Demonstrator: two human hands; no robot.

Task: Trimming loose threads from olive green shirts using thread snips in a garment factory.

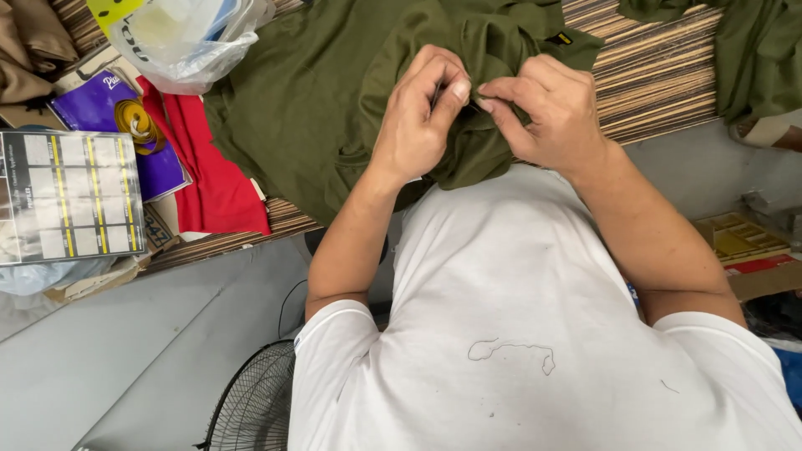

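Both hands pinch one bunched fold of the olive green garment on the striped tabletop: left hand and right hand, each grip clamped on the cloth, fingertips touching. Pulling unevenly could tear the seam; whether a tool is held is unclear.

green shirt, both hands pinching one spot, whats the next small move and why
Probably draw the left hand slightly away from the right hand to tauten the fold of the olive green shirt. Both fingertip grips meet at one bunched spot, and whatever sits between them is too small to make out.
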